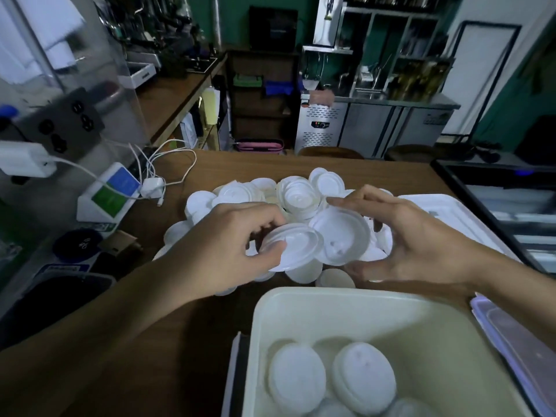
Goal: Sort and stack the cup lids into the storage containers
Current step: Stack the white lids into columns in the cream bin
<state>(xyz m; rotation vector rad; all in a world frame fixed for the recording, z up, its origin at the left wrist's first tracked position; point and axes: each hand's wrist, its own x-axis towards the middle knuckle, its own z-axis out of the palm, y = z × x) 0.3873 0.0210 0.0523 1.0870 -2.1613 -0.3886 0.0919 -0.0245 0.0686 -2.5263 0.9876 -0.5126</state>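
- White plastic is at the far left: a power adapter (pixel 25 162) sits in a dark socket panel, and white cables (pixel 168 156) trail from it across the wooden table (pixel 240 167).
- Just beside the cables stands a small white device (pixel 109 195) with a blue and green face, and a square charger block (pixel 152 188) touches its right edge.
- The left hand (pixel 228 251) reaches in from the lower left. Its thumb and curled fingers pinch the rim of one cup lid (pixel 293 248), which is tilted and raised above the table.
- Behind both hands, a loose pile of white lids (pixel 298 194) lies across the middle of the table, many of them overlapping.
- A second lid (pixel 343 239) overlaps the first one's right edge, with its hollow side facing the camera.
- The right hand (pixel 415 236) holds this second lid, with the fingers arched over its top edge and the thumb under its lower rim.
- Nearest the camera is a cream storage container (pixel 331 305), and in it two stacks of lids (pixel 362 377) stand side by side.
- A flat white tray (pixel 445 206) lies beyond the right wrist.
- A clear lid with a blue rim (pixel 517 335) rests just beside the container's right wall.
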